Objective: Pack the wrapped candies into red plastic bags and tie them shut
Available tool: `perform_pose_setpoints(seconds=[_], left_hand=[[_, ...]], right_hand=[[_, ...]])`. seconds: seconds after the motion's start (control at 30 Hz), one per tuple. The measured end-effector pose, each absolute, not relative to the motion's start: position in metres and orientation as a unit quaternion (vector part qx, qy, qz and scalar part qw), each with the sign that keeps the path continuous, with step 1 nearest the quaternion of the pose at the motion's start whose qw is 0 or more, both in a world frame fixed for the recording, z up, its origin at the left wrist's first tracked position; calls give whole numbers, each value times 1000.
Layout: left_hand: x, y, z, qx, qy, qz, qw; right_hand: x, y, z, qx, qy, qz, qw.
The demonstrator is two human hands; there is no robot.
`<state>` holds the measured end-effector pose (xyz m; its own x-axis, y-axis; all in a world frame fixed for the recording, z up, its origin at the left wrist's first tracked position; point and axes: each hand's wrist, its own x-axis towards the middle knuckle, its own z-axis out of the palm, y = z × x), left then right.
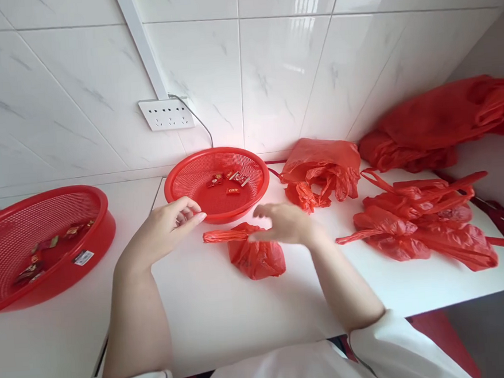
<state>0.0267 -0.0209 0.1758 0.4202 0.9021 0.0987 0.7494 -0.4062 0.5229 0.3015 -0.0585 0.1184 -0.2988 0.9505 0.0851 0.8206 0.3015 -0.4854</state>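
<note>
A small filled red plastic bag lies on the white table in front of me, its twisted top pointing left. Over its upper right part is my right hand, slightly blurred, with fingers apart and nothing between them. My left hand hovers at the front left of the round red basket, thumb and fingers curled with a gap between them, and I see nothing in it. Several small wrapped packets lie in that basket.
A larger red basket with wrapped pieces stands at the left. Right of centre lies a loose red bag; several filled bags are heaped further right. Big red bags rest in the corner. A socket strip is on the wall.
</note>
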Motion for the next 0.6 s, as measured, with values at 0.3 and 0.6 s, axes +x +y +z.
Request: perform_pose_setpoints(seconds=[0.3, 0.6], left_hand=[[29, -16, 171, 819, 521, 131, 203], [34, -11, 170, 824, 519, 146, 174]], right_hand=[[368, -63, 130, -557, -787, 238, 119], [525, -119, 129, -646, -540, 26, 539]])
